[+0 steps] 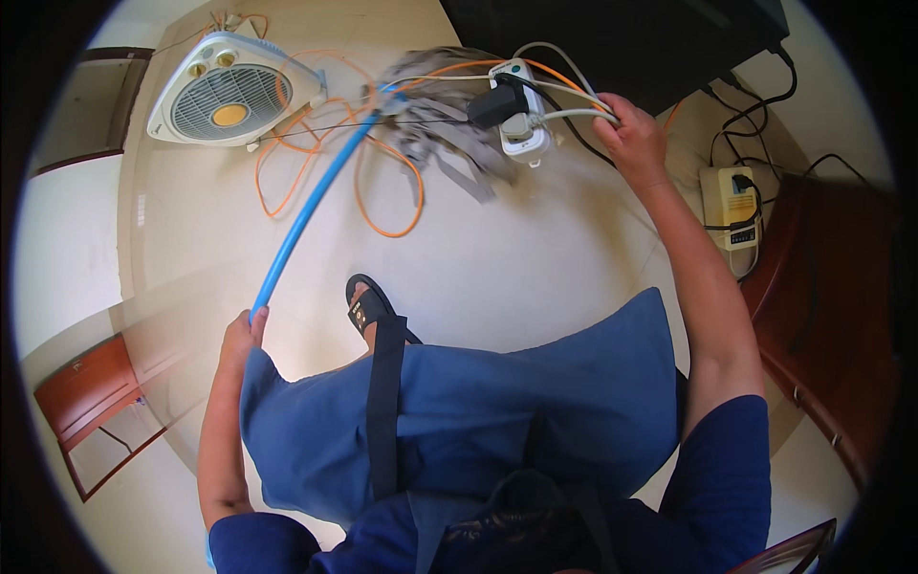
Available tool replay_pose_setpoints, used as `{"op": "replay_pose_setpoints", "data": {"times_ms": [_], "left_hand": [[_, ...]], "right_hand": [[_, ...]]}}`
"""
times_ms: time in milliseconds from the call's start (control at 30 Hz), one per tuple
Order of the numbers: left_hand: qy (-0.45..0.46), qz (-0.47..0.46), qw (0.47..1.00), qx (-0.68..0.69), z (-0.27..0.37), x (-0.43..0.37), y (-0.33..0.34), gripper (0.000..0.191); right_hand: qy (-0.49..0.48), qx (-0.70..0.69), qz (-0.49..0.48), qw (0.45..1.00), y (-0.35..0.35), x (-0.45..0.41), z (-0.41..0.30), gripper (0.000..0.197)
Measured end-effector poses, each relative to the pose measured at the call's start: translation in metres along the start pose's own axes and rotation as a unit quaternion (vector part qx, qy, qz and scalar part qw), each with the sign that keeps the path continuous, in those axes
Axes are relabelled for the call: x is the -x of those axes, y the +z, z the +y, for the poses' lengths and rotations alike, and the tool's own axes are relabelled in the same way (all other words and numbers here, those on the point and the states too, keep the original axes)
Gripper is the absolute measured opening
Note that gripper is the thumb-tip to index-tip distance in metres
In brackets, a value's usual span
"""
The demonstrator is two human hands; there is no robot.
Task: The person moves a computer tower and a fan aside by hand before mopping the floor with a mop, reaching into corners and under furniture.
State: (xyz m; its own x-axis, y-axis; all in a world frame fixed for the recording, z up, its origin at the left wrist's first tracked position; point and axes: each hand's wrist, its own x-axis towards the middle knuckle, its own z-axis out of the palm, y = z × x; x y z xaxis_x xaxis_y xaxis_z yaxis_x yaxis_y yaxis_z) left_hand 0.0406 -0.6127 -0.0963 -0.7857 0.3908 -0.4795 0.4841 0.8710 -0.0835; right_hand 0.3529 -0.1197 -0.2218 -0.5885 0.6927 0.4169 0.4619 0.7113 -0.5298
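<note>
My left hand [246, 332] grips the lower end of a blue mop handle [315, 208], which slants up and away across the floor. At its far end the grey strips of the mop head [445, 129] lie spread on the tiles, partly blurred. My right hand [631, 136] is closed around a bundle of white and orange cables [584, 100]. Beside that hand, a white power strip [527, 140] hangs from the cables over the mop head. A black plug adapter [496, 105] and a grey plug [518, 127] sit in its sockets.
A white box fan [229, 93] stands at the far left, with loops of orange cable [391, 233] on the floor beside it. A black cabinet [609, 43] fills the far right. A cream power unit [730, 208] with black cords stands near reddish-brown wooden furniture [825, 308].
</note>
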Motion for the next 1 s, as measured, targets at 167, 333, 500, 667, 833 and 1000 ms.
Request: {"op": "replay_pose_setpoints", "data": {"times_ms": [167,333,500,667,833,1000], "left_hand": [[-0.021,-0.018,1.000,0.011,-0.006,0.050,-0.035,0.049],[0.021,-0.088,0.992,-0.085,0.025,0.097,-0.104,0.046],[0.045,-0.174,0.969,-0.171,0.068,0.097,-0.147,0.044],[0.053,-0.232,0.947,-0.215,0.130,0.082,-0.171,0.042],[0.243,-0.259,0.881,-0.313,0.189,0.047,-0.153,0.043],[0.402,-0.271,0.811,-0.329,0.269,0.033,-0.098,0.047]], "right_hand": [[0.018,-0.028,-0.045,0.998,0.002,-0.006,0.002,0.026],[-0.019,0.013,-0.105,0.994,0.028,-0.005,0.013,0.031],[-0.012,0.071,-0.112,0.991,0.052,0.003,0.024,0.032],[0.039,0.047,-0.129,0.990,0.058,-0.002,0.017,0.027],[0.098,0.052,-0.088,0.990,0.052,-0.020,0.014,0.023],[0.039,0.078,-0.170,0.981,0.055,-0.007,0.013,0.035]]}}
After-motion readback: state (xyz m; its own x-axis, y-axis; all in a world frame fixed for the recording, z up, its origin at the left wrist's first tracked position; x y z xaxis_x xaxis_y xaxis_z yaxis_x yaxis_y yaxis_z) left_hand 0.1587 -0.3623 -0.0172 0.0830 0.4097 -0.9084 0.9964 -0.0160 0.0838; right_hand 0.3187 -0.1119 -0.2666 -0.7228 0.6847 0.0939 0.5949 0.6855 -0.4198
